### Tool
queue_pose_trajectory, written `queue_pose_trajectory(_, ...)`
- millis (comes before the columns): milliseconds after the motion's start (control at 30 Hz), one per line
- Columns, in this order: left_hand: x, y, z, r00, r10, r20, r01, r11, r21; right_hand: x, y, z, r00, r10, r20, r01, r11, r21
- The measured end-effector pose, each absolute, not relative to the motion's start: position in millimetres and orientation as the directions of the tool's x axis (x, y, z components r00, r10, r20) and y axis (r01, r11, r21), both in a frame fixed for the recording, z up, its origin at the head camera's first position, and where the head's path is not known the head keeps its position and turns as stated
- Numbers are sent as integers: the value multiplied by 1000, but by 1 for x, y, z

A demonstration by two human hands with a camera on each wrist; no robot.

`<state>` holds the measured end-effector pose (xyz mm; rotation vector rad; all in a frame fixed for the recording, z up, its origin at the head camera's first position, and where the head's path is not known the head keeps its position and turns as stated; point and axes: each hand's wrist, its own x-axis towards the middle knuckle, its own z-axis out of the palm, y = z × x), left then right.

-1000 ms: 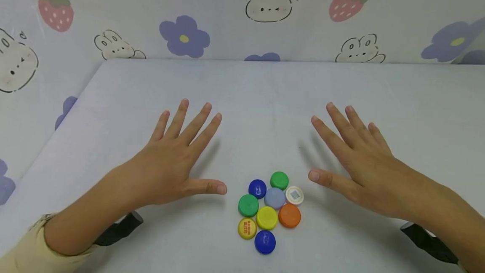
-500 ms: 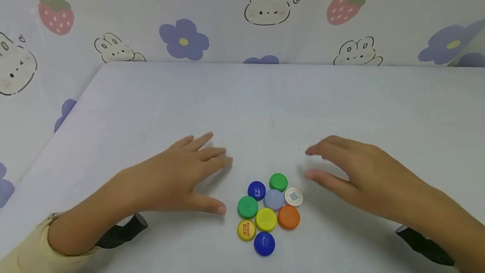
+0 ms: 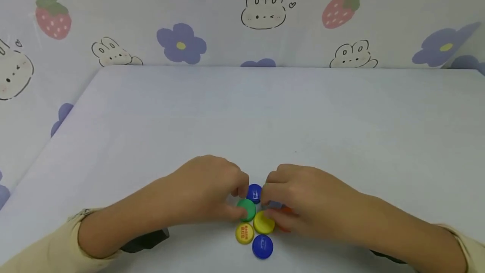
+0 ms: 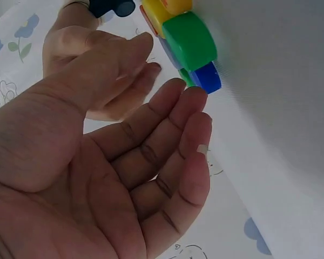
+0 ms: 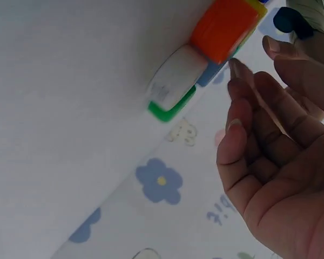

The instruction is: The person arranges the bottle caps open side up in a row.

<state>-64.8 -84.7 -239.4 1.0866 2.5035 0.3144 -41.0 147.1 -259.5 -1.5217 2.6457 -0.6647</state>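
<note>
Nearest you are your cream left sleeve and right sleeve, with a black object showing under your left forearm. The near dark blue cap lies closest in the cluster on the white table. Just beyond it sit the printed yellow cap and, to its right, the plain yellow cap. Your left hand has its grip loosely curled and holding nothing, its thumb overlapping the near green cap. Your right hand faces it, grip likewise loosely curled around nothing, thumb overlapping the plain yellow cap; you can't tell whether either thumb touches. The orange cap and pale blue cap are partly hidden by your right hand. The far dark blue cap lies between your 2 hands. The right wrist view adds the white cap and far green cap. Behind everything is a backdrop printed with rabbits, strawberries and purple flowers.
</note>
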Motion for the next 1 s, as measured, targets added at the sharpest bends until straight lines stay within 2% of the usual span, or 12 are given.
queue_pose_trajectory(300,-63,-88,-243,-614,748,-252,678,663,317,-39,117,-261,-484,-863,147,-858,435,-272)
queue_pose_trajectory(500,-62,-87,-246,-599,759,-256,689,651,319,-39,109,-265,-504,-851,146,-857,472,-207)
queue_pose_trajectory(767,-64,-85,-249,-597,760,-256,676,649,350,-38,108,-267,-546,-831,108,-827,514,-226)
queue_pose_trajectory(1000,-65,-84,-251,-596,754,-275,641,653,402,-38,108,-267,-554,-827,95,-818,519,-248)
